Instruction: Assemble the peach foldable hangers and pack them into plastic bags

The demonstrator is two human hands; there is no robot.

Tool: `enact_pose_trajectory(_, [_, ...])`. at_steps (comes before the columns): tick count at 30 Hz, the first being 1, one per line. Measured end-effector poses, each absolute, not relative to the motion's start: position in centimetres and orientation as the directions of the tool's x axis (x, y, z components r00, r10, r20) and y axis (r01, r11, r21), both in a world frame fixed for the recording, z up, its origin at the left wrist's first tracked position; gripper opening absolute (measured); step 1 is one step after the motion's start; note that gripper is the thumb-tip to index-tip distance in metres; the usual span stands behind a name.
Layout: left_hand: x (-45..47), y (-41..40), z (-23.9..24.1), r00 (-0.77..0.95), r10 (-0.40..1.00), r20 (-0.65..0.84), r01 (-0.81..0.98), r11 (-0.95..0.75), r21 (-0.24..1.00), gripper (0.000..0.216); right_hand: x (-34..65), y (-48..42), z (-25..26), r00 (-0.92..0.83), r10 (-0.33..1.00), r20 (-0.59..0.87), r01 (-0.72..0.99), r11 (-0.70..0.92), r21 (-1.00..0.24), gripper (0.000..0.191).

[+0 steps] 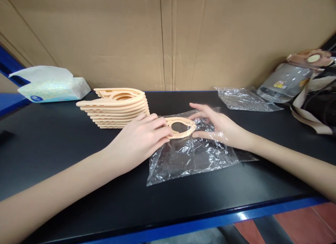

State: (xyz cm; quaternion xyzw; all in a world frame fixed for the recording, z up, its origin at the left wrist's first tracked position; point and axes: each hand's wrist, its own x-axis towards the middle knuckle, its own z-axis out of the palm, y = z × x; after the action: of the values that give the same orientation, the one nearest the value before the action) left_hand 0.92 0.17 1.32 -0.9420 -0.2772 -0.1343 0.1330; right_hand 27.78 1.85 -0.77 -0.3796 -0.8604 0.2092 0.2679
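My left hand (141,135) lies over the near end of a peach plastic hanger piece (183,126), fingers curled onto it and gripping it. The piece's far end sits at the mouth of a clear plastic bag (189,156) that lies flat on the black table (65,156). My right hand (217,126) reaches under the bag's upper film, thumb and fingers spread, lifting the film apart at the opening. A stack of several matching peach pieces (117,107) stands just behind my left hand.
A tissue pack (49,84) lies at the back left. More crumpled clear bags (244,98) lie at the back right beside a clear water bottle (291,77) and a bag with straps (320,107). A cardboard wall (168,37) backs the table; its blue front edge (236,217) is near.
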Motion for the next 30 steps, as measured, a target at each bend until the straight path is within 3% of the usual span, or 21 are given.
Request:
enact_pose_trajectory(4, [1.3, -0.2, 1.2, 0.819, 0.473, 0.324, 0.546, -0.815, -0.192, 0.017, 27.3, 1.8, -0.7, -0.518, 0.797, 0.310, 0.594, 0.596, -0.540, 0.068])
enact_pose_trajectory(10, [1.2, -0.4, 1.2, 0.799, 0.532, 0.279, 0.569, -0.820, -0.067, 0.031, 27.2, 1.8, -0.6, -0.489, 0.812, 0.319, 0.595, 0.578, -0.559, 0.065])
enact_pose_trajectory(16, [0.7, -0.1, 1.5, 0.785, 0.579, 0.219, 0.584, -0.810, 0.047, 0.031, 27.7, 1.8, -0.4, -0.461, 0.835, 0.302, 0.598, 0.543, -0.590, 0.061])
enact_pose_trajectory(25, [0.6, 0.2, 1.5, 0.733, 0.628, 0.263, 0.673, -0.725, -0.147, 0.038, 28.6, 1.8, 0.8, -0.324, 0.906, 0.273, 0.632, 0.422, -0.650, 0.052])
enact_pose_trajectory(30, [0.6, 0.2, 1.3, 0.748, 0.610, 0.260, 0.658, -0.734, -0.170, 0.038, 28.5, 1.7, 1.0, -0.332, 0.917, 0.221, 0.586, 0.384, -0.714, 0.054])
